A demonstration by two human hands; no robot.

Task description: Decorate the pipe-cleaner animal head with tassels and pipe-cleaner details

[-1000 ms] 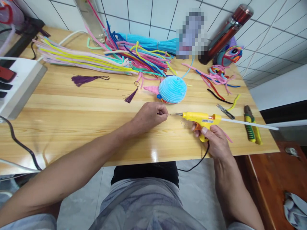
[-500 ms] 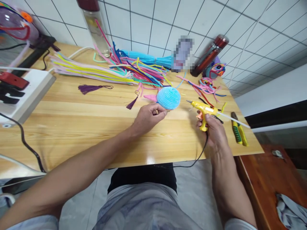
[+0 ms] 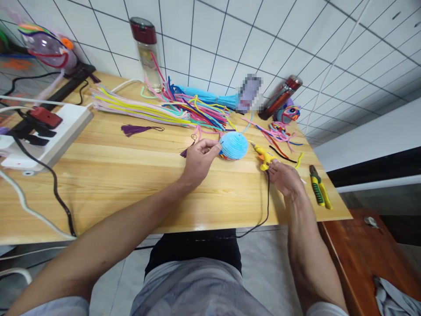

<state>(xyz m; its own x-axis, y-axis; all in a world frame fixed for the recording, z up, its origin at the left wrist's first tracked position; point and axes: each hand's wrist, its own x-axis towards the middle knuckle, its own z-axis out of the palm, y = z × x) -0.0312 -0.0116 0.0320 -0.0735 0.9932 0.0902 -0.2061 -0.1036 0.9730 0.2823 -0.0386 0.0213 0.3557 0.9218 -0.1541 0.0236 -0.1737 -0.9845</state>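
My left hand [image 3: 198, 159] is closed in a pinch on something small and thin that I cannot make out, held against the left side of a blue woven ball [image 3: 234, 145] with a pink tip on the wooden table [image 3: 131, 184]. A small purple tassel [image 3: 184, 152] pokes out just under that hand. My right hand [image 3: 284, 177] lies low on the table with its fingers stretched out, fingertips touching the handle of a yellow glue gun [image 3: 262, 155]. The gun rests on the table with its nozzle pointing at the ball, and its black cord [image 3: 267, 197] runs off the front edge.
A heap of coloured pipe cleaners [image 3: 164, 105] lies at the back, with a second purple tassel [image 3: 134, 129] before it. A power strip [image 3: 52, 131] is at the left. Green-yellow pliers [image 3: 317, 191], a bottle [image 3: 146, 48], a red flask [image 3: 279, 98] and a fish-like craft [image 3: 290, 113] are around.
My left hand moved forward to the blue ball with its small piece. My right hand carried the glue gun away from it, set it on the table and loosened its grip. The camera tilted up.
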